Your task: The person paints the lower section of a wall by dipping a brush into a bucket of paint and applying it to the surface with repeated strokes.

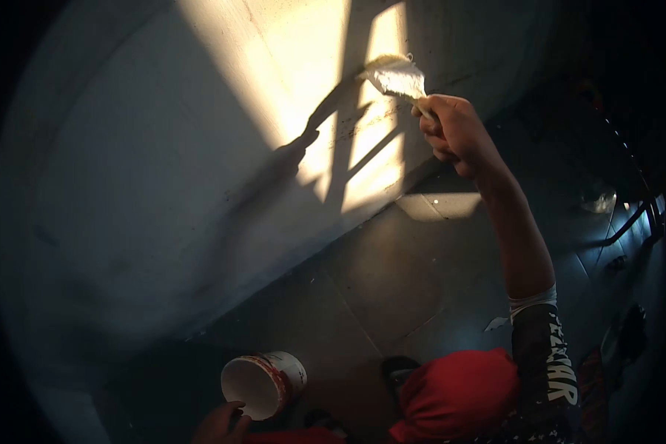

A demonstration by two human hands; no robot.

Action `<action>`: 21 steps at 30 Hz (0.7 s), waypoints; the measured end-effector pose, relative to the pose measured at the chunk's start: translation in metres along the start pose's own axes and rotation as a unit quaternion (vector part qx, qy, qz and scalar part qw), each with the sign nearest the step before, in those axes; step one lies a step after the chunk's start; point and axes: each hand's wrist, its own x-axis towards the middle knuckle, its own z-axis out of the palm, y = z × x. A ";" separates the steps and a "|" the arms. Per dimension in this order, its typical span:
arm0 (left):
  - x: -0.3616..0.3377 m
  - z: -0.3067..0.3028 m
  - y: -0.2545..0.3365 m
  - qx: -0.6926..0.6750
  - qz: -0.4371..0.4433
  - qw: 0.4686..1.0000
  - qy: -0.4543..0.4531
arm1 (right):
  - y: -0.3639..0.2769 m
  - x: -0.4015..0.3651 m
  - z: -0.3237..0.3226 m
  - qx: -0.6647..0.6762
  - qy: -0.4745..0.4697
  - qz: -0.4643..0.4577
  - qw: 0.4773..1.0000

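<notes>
A wide paintbrush with pale, paint-coated bristles (397, 77) is held by its handle in my right hand (451, 132), its bristle end against or very near the sunlit part of the wall (303, 44). Low in the view, my left hand (220, 423) is at the rim of a white bucket (290, 371) with reddish stains, its fingers curled at the edge. The bucket is tilted with its opening toward the left, and its inside looks pale. Whether the fingers grip the rim is hard to see in the dim light.
Dark tiled floor (362, 296) meets the wall along a diagonal edge. My red-clothed knee (459, 392) and a dark shoe (399, 368) are at the bottom. A small pale scrap (496, 323) lies on the floor. Dark metal legs (629, 222) stand at the right.
</notes>
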 end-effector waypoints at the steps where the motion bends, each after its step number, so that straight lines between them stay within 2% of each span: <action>1: 0.003 -0.001 0.001 -0.024 0.032 0.999 0.003 | -0.017 -0.006 0.000 -0.001 -0.009 -0.052 0.999; 2: 0.006 -0.002 0.003 -0.025 0.037 0.999 -0.001 | -0.026 -0.010 -0.001 0.000 -0.018 -0.102 0.995; 5: 0.008 -0.007 0.008 -0.013 0.043 0.999 -0.005 | -0.001 0.001 -0.002 0.030 -0.025 -0.095 0.995; 7: 0.008 -0.008 0.008 -0.012 0.032 0.999 -0.011 | 0.065 0.019 0.000 0.053 0.006 -0.033 0.998; 9: 0.008 -0.006 -0.003 -0.028 0.043 0.999 0.001 | 0.168 0.036 -0.005 0.044 0.026 0.011 0.999; 10: 0.008 -0.004 -0.007 -0.040 0.054 0.998 0.012 | 0.210 0.035 -0.014 0.056 -0.001 0.038 0.998; 12: 0.006 -0.004 -0.008 -0.041 0.044 0.998 0.004 | 0.258 0.019 -0.020 -0.044 0.014 0.157 0.986; 13: 0.005 -0.006 -0.009 -0.038 0.032 0.999 -0.004 | 0.282 0.016 -0.023 -0.071 0.017 0.187 0.980; 15: 0.001 -0.006 -0.009 -0.021 0.001 1.000 -0.001 | 0.308 0.011 -0.030 -0.075 0.007 0.241 0.968; 18: 0.000 -0.004 -0.019 -0.020 -0.029 0.999 0.008 | 0.306 0.013 -0.030 -0.066 0.016 0.280 0.958; 20: 0.003 -0.003 -0.021 -0.034 -0.036 0.999 0.012 | 0.301 0.026 -0.027 -0.087 0.032 0.280 0.956; 21: 0.003 -0.003 -0.021 -0.033 -0.035 0.999 0.013 | 0.297 0.035 -0.028 -0.101 0.036 0.248 0.963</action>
